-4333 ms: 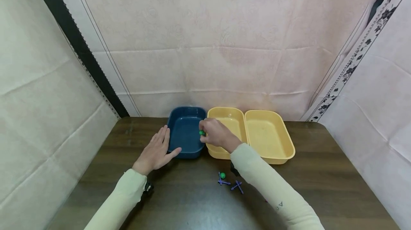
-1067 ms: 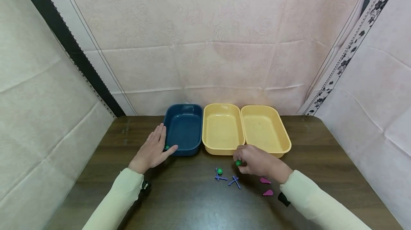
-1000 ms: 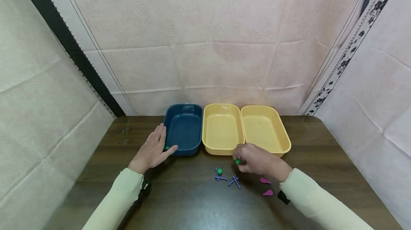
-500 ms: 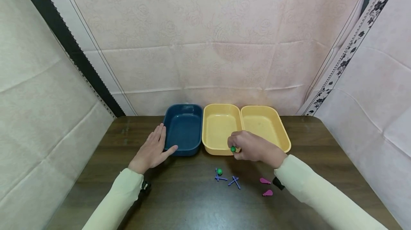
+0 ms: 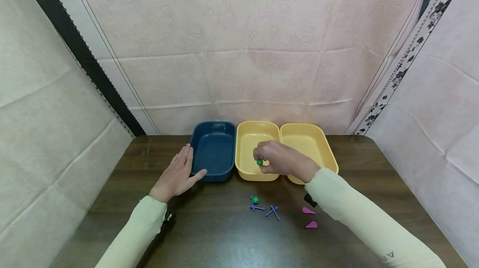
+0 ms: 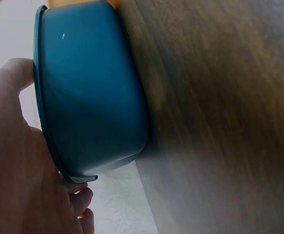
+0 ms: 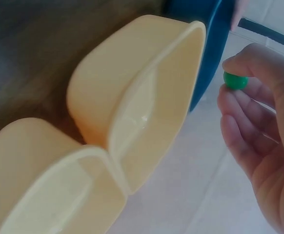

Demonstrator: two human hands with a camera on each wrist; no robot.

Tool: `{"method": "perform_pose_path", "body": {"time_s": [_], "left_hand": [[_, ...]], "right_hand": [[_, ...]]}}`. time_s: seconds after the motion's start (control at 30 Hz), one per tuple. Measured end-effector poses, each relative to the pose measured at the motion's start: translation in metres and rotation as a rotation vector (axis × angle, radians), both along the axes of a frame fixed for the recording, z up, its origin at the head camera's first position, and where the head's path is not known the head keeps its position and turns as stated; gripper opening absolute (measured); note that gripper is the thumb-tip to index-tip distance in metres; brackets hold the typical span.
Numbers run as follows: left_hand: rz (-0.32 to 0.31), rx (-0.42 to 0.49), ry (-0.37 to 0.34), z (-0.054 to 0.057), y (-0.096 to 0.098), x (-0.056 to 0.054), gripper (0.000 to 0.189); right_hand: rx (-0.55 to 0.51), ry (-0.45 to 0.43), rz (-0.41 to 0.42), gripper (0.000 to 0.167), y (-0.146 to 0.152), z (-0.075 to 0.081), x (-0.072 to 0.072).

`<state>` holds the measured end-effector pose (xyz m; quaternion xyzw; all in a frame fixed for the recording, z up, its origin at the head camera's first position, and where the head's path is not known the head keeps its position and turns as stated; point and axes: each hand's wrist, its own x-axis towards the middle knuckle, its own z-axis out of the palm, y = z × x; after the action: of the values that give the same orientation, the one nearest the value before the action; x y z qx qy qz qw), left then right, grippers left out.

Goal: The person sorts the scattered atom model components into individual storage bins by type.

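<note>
In the head view my right hand [image 5: 278,160] is over the middle yellow tray [image 5: 245,170], pinching a small green ball [image 5: 260,162] between thumb and fingers. The right wrist view shows the same green ball [image 7: 235,80] at the fingertips, above the tray rims. My left hand [image 5: 177,175] rests with straight fingers on the near left corner of the blue tray [image 5: 215,151]. From the left wrist, that hand [image 6: 22,161] lies along the rim of the blue tray [image 6: 91,87], thumb at the edge.
A second yellow tray [image 5: 310,147] stands at the right of the row. On the brown table [image 5: 224,234] lie another green ball [image 5: 255,199], two purple jack-like pieces, one of them [image 5: 272,212] nearer the right, and two pink teardrop pieces, one [image 5: 312,225] nearer the front.
Since about a second ago, my right hand has carried the green ball up and left from in front of the yellow trays to over the middle one. My left hand has stayed put.
</note>
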<state>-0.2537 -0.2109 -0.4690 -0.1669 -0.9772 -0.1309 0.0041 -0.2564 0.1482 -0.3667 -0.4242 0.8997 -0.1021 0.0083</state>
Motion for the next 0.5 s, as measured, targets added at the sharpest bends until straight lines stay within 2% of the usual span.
{"method": "perform_pose_path", "body": {"time_s": [0.2,0.5], "left_hand": [[0.004,-0.003,-0.005,0.000,0.000,0.000,0.105],[0.002,-0.006,0.013,0.001,0.000,0.001,0.104]], "right_hand": [[0.028,0.022,0.011,0.010,-0.019,0.007,-0.011],[0.027,-0.009,0.014,0.009,-0.043,0.015,-0.025]]}}
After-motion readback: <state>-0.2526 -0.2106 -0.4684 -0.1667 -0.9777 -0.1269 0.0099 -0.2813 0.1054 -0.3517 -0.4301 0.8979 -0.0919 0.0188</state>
